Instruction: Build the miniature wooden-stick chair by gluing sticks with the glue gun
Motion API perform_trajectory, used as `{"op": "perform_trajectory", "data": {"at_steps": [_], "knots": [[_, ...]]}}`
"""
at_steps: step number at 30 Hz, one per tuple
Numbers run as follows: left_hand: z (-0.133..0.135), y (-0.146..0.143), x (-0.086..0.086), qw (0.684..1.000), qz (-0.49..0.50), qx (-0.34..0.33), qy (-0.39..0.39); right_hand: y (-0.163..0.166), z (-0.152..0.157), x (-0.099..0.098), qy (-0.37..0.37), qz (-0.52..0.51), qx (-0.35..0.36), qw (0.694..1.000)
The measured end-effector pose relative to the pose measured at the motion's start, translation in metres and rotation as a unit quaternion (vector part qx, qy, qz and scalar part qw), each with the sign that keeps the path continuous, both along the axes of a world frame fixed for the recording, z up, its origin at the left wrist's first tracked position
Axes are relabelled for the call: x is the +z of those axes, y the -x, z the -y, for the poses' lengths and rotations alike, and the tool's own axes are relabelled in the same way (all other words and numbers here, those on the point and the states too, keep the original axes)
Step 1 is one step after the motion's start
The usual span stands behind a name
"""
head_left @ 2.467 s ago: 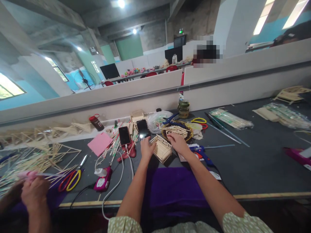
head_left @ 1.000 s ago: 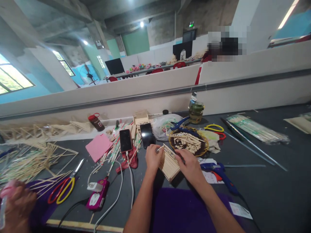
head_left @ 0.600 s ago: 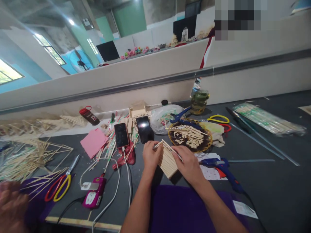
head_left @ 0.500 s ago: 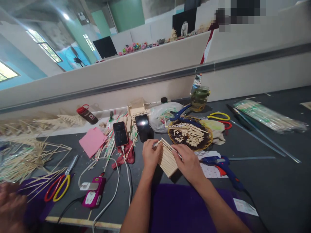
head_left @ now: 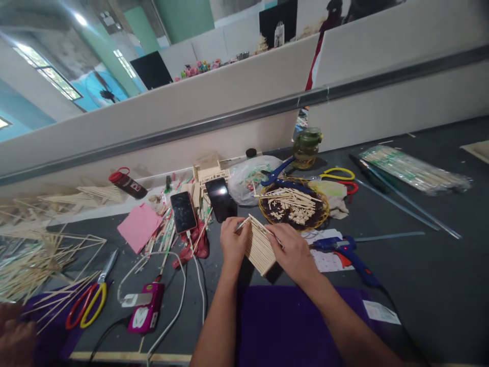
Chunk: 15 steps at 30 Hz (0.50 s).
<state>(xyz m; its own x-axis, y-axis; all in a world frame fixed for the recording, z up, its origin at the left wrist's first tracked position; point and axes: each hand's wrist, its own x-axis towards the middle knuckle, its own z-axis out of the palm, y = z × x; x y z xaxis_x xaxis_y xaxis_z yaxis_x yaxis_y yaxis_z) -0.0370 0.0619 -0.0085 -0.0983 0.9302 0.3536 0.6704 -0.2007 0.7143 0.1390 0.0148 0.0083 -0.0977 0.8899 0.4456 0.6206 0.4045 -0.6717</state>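
Note:
Between my two hands is a small panel of wooden sticks [head_left: 260, 251], its sticks laid side by side, with a raised edge at the far end. My left hand [head_left: 233, 243] grips its left far side, fingers curled and thumb pressed in. On the right side, my right hand [head_left: 289, 250] pinches the panel's edge. The fingertips hide part of that far edge. Just beyond my right hand lies a basket [head_left: 327, 211] with cut sticks [head_left: 296, 201] in it. To the right rests a blue glue gun [head_left: 353, 255] on a white paper [head_left: 324, 260].
Two phones [head_left: 183, 211] [head_left: 220, 199] lie beyond my left hand. Scissors [head_left: 93, 295], a pink power adapter [head_left: 147, 308] and white cables are at left. Another person's hand [head_left: 17, 331] is at the left edge. Packed sticks [head_left: 414, 168] and a green jar [head_left: 307, 148] stand farther back.
The whole view has shifted a little, so things appear slightly farther left and higher. Both hands keep their hold on the stick panel, with hardly any visible movement.

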Motion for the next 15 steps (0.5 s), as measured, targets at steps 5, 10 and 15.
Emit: {"op": "perform_trajectory", "data": {"at_steps": [5,10,15], "knots": [[-0.0008,-0.0006,0.0003,1.0,0.003,0.005,0.002,0.0006,0.0002,0.0022,0.005,-0.003,-0.001,1.0],[-0.0012,-0.0009,0.0007,1.0,0.001,0.006,-0.005,0.0004,-0.0001,0.0009,0.005,-0.004,0.0,1.0],[-0.0016,-0.001,0.001,1.0,0.006,0.002,-0.008,0.0003,-0.0007,-0.0012,0.001,-0.002,0.002,1.0]]}}
